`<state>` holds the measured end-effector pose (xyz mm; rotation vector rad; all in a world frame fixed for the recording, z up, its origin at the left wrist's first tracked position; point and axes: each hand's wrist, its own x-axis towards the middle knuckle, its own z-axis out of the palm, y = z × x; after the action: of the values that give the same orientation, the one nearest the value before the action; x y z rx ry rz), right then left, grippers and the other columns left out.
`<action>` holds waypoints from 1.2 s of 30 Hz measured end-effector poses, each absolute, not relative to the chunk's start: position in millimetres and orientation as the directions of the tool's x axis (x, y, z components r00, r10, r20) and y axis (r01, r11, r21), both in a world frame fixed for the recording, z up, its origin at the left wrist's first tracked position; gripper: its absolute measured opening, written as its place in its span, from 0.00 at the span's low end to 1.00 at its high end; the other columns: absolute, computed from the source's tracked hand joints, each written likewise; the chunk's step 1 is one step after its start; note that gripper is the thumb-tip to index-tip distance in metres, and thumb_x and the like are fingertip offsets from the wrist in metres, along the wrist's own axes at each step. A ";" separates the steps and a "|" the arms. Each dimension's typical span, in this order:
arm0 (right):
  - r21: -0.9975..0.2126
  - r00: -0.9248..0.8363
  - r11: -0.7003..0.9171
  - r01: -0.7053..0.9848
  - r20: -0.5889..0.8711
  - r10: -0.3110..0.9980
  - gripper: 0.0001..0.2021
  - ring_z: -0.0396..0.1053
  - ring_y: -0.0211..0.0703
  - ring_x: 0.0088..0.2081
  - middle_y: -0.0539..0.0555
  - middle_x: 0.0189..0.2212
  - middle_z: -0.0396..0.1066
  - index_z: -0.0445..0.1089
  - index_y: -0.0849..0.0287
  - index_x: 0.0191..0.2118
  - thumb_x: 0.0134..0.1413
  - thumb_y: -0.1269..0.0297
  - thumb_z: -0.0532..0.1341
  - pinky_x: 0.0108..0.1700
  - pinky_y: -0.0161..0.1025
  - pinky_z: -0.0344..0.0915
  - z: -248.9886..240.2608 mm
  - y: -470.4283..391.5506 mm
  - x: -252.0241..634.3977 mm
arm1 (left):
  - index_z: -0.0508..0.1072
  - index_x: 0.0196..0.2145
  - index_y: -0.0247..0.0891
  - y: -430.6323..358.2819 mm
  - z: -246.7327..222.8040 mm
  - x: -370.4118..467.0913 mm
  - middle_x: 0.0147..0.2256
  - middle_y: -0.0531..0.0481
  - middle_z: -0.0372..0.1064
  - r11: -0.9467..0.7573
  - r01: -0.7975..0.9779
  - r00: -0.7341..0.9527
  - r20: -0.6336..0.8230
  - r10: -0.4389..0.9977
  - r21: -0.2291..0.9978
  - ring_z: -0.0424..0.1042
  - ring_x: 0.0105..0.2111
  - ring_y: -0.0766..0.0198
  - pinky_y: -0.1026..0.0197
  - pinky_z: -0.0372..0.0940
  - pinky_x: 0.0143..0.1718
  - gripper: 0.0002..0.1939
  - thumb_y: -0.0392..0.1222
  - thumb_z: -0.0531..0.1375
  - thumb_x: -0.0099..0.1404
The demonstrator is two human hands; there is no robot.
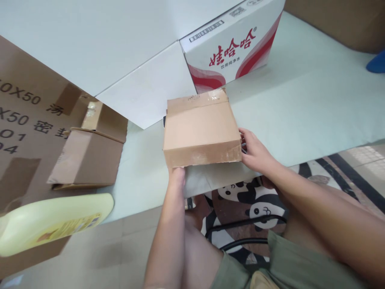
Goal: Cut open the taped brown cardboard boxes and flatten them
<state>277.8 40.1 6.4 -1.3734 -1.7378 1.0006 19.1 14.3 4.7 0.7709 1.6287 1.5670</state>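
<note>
A small brown cardboard box (201, 124) is between my hands over the near part of the table, with strips of clear tape on its far and near edges. My left hand (177, 174) grips it at the near left corner; most of its fingers are hidden beneath or behind the cardboard. On the right side, my right hand (255, 150) has its fingers curled against the box's near right corner, partly out of sight. A small dark edge shows at the box's left side; I cannot tell what it belongs to.
Behind stand a white carton with red lettering (231, 52) and a large white box (147, 86). Leftward are smaller cardboard boxes (99, 156), a big printed carton (18, 140) and a pale yellow bottle (57, 220). A blue object (375, 63) sits far right on the pale green tablecloth (303, 100).
</note>
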 end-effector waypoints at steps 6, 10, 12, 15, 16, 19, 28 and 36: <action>-0.885 -0.209 0.132 0.447 0.040 0.977 0.36 0.69 0.61 0.51 0.67 0.57 0.64 0.56 0.57 0.64 0.50 0.57 0.63 0.50 0.59 0.69 8.7 39.6 277.8 | 0.74 0.39 0.38 13.5 2.7 18.0 0.43 0.45 0.78 0.078 -0.059 -0.542 -0.098 0.835 0.995 0.75 0.44 0.57 0.55 0.68 0.50 0.30 0.55 0.72 0.39; -0.882 -0.213 0.126 0.454 0.030 0.977 0.36 0.69 0.62 0.51 0.68 0.58 0.64 0.56 0.58 0.64 0.50 0.56 0.62 0.50 0.59 0.69 9.2 39.9 277.8 | 0.74 0.39 0.38 13.9 1.5 16.9 0.44 0.45 0.78 0.071 -0.050 -0.547 -0.087 0.832 0.996 0.74 0.47 0.58 0.55 0.66 0.54 0.29 0.55 0.71 0.41; -0.881 -0.217 0.124 0.456 0.025 0.976 0.36 0.69 0.62 0.51 0.69 0.57 0.64 0.56 0.59 0.64 0.50 0.56 0.62 0.50 0.59 0.69 8.8 40.0 277.9 | 0.74 0.38 0.38 14.1 0.9 16.6 0.43 0.46 0.78 0.072 -0.048 -0.550 -0.087 0.831 0.996 0.74 0.46 0.58 0.55 0.66 0.53 0.28 0.55 0.71 0.41; -0.881 -0.223 0.132 0.455 0.030 0.974 0.36 0.69 0.61 0.51 0.68 0.57 0.65 0.55 0.58 0.64 0.50 0.56 0.62 0.49 0.59 0.69 8.1 40.2 278.1 | 0.73 0.37 0.39 13.9 0.2 16.3 0.42 0.47 0.78 0.078 -0.047 -0.556 -0.091 0.826 0.996 0.75 0.45 0.58 0.55 0.67 0.51 0.27 0.53 0.71 0.40; -0.880 -0.224 0.136 0.455 0.034 0.974 0.35 0.69 0.61 0.51 0.67 0.58 0.65 0.55 0.57 0.64 0.50 0.56 0.62 0.49 0.59 0.69 8.1 40.3 278.2 | 0.73 0.37 0.39 13.7 0.2 16.3 0.42 0.47 0.78 0.079 -0.045 -0.556 -0.091 0.826 0.996 0.75 0.45 0.57 0.56 0.67 0.51 0.27 0.53 0.71 0.40; -0.875 -0.229 0.143 0.462 0.038 0.973 0.35 0.69 0.62 0.51 0.67 0.57 0.66 0.55 0.57 0.64 0.51 0.57 0.62 0.49 0.59 0.69 9.1 40.3 278.7 | 0.74 0.37 0.39 13.2 0.6 16.5 0.41 0.47 0.78 0.077 -0.039 -0.553 -0.086 0.829 0.996 0.75 0.45 0.57 0.56 0.67 0.51 0.26 0.52 0.71 0.40; -0.859 -0.236 0.154 0.489 0.040 0.971 0.33 0.71 0.61 0.48 0.64 0.51 0.70 0.57 0.55 0.63 0.52 0.57 0.63 0.47 0.58 0.70 10.5 40.0 279.9 | 0.74 0.34 0.39 13.1 5.7 19.8 0.36 0.47 0.77 0.096 -0.036 -0.534 -0.100 0.839 0.995 0.75 0.43 0.55 0.52 0.69 0.50 0.26 0.52 0.71 0.38; -0.872 -0.234 0.124 0.473 0.011 0.972 0.35 0.70 0.61 0.50 0.66 0.54 0.68 0.56 0.58 0.64 0.51 0.57 0.62 0.49 0.60 0.69 8.9 40.2 279.2 | 0.75 0.34 0.40 13.6 6.7 19.2 0.35 0.46 0.77 0.117 -0.026 -0.532 -0.113 0.839 0.993 0.75 0.42 0.53 0.52 0.71 0.45 0.22 0.52 0.70 0.42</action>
<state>279.2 40.2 8.9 -1.3999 -1.7892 1.0372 19.2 13.6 6.7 0.8024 1.6683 1.5044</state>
